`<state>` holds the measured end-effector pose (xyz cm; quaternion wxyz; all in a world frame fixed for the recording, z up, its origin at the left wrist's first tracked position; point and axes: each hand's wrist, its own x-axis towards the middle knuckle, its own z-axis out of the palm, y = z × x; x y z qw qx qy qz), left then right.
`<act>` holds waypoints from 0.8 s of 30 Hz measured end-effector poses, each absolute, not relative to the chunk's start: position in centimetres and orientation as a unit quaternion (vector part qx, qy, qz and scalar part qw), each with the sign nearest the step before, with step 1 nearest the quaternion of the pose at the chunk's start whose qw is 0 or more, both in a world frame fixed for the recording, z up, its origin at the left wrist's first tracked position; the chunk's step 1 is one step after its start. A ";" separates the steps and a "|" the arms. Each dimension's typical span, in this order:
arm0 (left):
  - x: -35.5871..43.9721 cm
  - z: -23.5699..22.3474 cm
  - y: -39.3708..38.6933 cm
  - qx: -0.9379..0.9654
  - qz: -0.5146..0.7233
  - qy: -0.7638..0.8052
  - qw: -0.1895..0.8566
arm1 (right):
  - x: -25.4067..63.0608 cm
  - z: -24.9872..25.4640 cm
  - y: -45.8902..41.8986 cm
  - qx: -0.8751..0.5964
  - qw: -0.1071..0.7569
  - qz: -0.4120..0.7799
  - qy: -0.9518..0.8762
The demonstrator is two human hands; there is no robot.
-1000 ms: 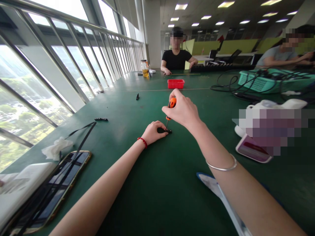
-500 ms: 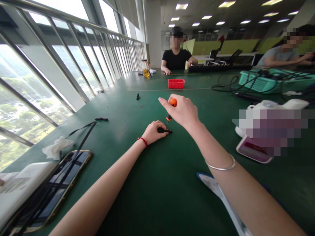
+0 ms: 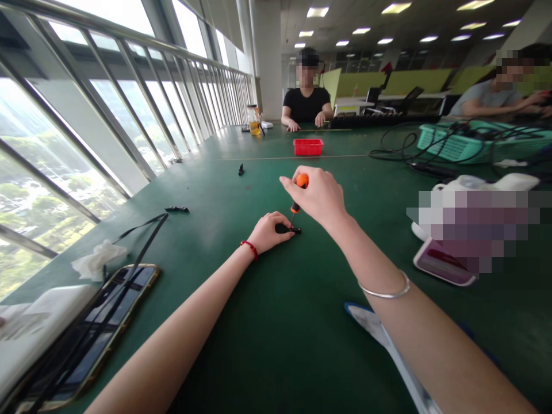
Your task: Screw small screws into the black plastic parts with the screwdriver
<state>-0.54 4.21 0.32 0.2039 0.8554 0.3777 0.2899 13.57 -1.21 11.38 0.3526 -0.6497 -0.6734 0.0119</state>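
My right hand [image 3: 321,192] is closed around the handle of an orange and black screwdriver [image 3: 295,206]. Its thin shaft points down, and the tip meets a small black part [image 3: 295,230] on the table. My left hand [image 3: 271,232] pinches that black part between thumb and fingers and presses it to the green tabletop [image 3: 241,299]. Much of the part is covered by the fingers, so its exact kind cannot be made out.
A red bin [image 3: 308,148] stands ahead. Small black pieces lie at the left, near a phone [image 3: 116,322] and crumpled tissue [image 3: 99,259]. At right are a teal basket [image 3: 451,144] with cables and a white-and-purple object [image 3: 444,261]. A person [image 3: 307,103] sits opposite.
My right hand has shifted very slightly on the screwdriver handle; my left hand stays on the black part. The person opposite has brought one hand down to the table.
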 end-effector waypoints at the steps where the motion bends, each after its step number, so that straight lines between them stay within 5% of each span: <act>1: -0.5 0.3 4.2 0.856 0.288 0.378 0.204 | 13.6 11.4 -1.2 -0.649 0.353 0.012 -0.674; 24: -0.5 0.5 4.2 0.856 0.282 0.384 0.203 | 13.5 11.3 -1.1 -0.647 0.343 -0.007 -0.681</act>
